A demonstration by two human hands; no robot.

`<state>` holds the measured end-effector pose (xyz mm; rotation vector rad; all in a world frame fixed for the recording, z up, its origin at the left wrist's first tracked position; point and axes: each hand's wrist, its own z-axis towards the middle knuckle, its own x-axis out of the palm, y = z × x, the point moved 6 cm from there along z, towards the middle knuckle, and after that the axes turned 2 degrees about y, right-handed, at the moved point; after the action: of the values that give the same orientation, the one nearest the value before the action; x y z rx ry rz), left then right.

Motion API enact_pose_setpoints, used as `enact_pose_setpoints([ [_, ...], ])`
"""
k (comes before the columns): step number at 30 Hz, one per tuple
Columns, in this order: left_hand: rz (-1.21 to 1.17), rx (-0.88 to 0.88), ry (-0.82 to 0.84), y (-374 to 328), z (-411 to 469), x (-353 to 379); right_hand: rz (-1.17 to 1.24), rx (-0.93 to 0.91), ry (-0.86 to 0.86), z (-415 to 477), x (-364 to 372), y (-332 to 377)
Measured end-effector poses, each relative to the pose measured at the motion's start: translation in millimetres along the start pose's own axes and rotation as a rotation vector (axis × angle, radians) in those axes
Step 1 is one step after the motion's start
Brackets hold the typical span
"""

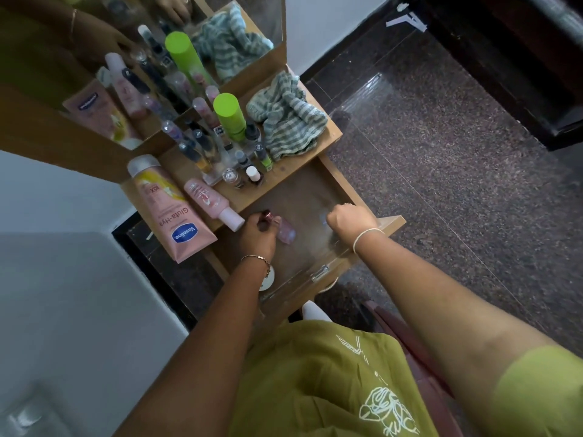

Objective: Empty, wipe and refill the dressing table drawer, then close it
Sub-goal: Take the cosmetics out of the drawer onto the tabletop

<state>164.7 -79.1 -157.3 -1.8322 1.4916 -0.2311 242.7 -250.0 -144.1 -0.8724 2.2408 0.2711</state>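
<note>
From the head view, a person stands over the open drawer [304, 197] of a dressing table, both forearms reaching down into it. The left hand [257, 233] is at the drawer's left side, its fingers [277, 221] curled round a small pink bottle [286, 233]. The bottle lies aslant, its dark cap to the far left by the thumb and its pale body pointing near and right, clear of the palm. The right hand [348, 220] is well apart, at the drawer's right wall, knuckles up and closed like a fist. A blurred bluish shape sits just left of it, and whether that hand holds anything cannot be told. The left hand is plainly nearer the bottle and already has it. The surface [284, 170] lies far and left of that grip, crowded with small bottles, a green-capped can [228, 116], a Vaseline tube [172, 212] and a striped cloth [288, 121] at its right end. A white jar [268, 280] shows under the left wrist.
</note>
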Motion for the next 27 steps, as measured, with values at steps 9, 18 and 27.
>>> enact_pose_setpoints([
  [9, 0.106, 0.107, 0.058, 5.3, -18.8, -2.2, -0.101, -0.053, -0.027, 2.6, 1.6, 12.9],
  [18, 0.091, 0.095, 0.070, 18.4, -24.8, -5.9, -0.123, -0.047, 0.048, 8.1, 5.7, 6.1],
  [27, 0.093, 0.163, 0.134, 5.7, -42.9, -12.7, 0.356, 0.055, -0.049, -12.1, -8.2, 4.8],
])
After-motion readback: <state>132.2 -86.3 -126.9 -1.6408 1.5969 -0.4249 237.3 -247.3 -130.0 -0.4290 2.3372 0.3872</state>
